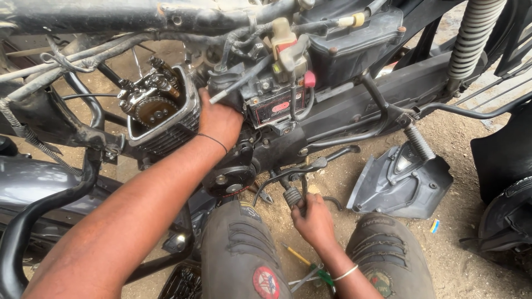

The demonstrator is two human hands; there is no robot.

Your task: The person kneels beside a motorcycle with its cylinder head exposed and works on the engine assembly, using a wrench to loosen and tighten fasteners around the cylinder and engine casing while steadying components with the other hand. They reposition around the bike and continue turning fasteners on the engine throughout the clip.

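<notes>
Fingers [213, 105] on one engine [166, 119], one kick lever [293, 194].

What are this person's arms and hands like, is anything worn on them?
Both arms are bare, with no sleeves and no gloves. The left hand has a thin dark band round the wrist. The right hand has a thin silver-coloured bangle round the wrist. No rings or watch can be seen. The fingers look smudged with grime.
</notes>
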